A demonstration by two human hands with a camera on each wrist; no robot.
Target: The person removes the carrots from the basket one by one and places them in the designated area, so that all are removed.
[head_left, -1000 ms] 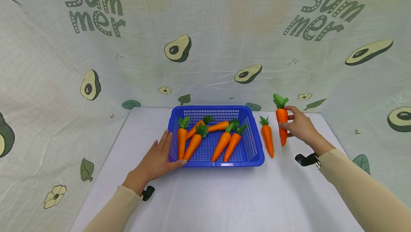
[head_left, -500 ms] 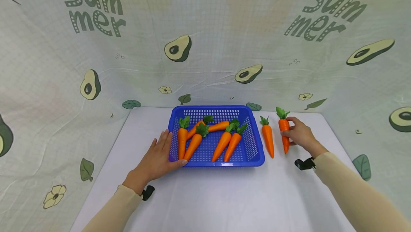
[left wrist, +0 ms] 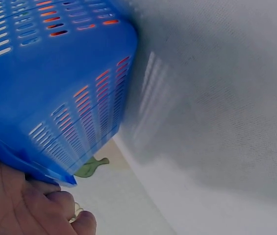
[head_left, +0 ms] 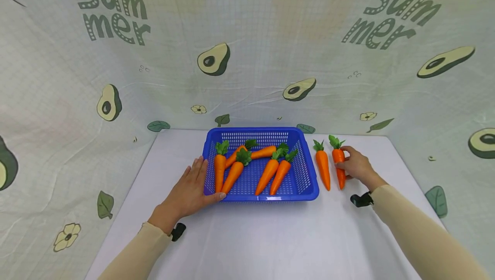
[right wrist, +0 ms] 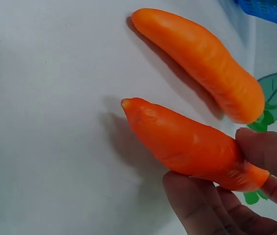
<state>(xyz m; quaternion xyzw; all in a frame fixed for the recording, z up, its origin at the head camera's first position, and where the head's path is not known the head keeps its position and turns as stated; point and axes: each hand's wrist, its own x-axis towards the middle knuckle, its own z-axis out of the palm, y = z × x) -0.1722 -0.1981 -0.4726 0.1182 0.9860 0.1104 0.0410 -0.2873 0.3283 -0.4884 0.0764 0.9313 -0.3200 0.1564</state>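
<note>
A reddish-orange carrot with a leafy green top (head_left: 339, 167) is pinched between the thumb and fingers of my right hand (head_left: 357, 164), just above the table or on it; I cannot tell which. Left of it, a second carrot (head_left: 322, 170) lies on the table, apart from the hand. My left hand (head_left: 188, 189) rests with straight fingers against the left rim of a blue plastic basket (head_left: 288, 198), its thumb over the near corner. Several carrots lie inside, among them one carrot (head_left: 267, 177) near the middle. In the right wrist view the held carrot (right wrist: 192, 147) casts a shadow on the table.
The white table (head_left: 263, 241) extends in front of the basket. A pale cloth backdrop (head_left: 255, 56) printed with avocados and leaves rises behind and at both sides. The left wrist view shows the basket's slotted outer wall (left wrist: 87, 117).
My right hand has lowered the held carrot toward the table and brought it nearer the carrot lying beside the basket. The left hand and the basket have stayed in place.
</note>
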